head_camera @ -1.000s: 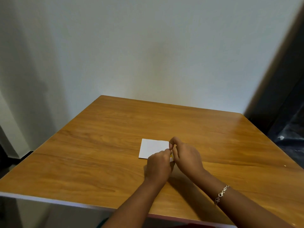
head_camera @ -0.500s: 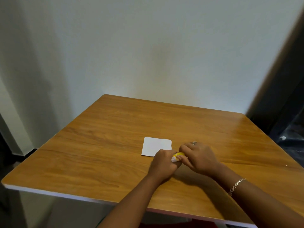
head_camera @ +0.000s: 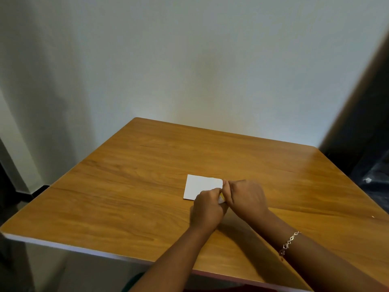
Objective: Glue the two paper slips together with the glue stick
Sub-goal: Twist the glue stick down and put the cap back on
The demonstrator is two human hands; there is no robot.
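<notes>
A white paper slip (head_camera: 200, 185) lies flat near the middle of the wooden table (head_camera: 130, 186); I cannot tell whether it is one slip or two stacked. My left hand (head_camera: 207, 209) is closed around the glue stick (head_camera: 221, 199), of which only a small white and yellow bit shows between my hands. My right hand (head_camera: 245, 197) pinches the stick's upper end with fingers and thumb, just at the paper's near right corner. Most of the stick is hidden.
The table's white front edge (head_camera: 63, 246) runs across the bottom left. A pale wall stands behind the table. A dark opening with a dark bundle (head_camera: 372, 175) lies to the right. A bracelet (head_camera: 289, 242) is on my right wrist.
My hands stayed together at the paper's right corner. Half a second ago more of the stick's yellow part showed between them; now my right fingers cover it and reach up to the paper's corner.
</notes>
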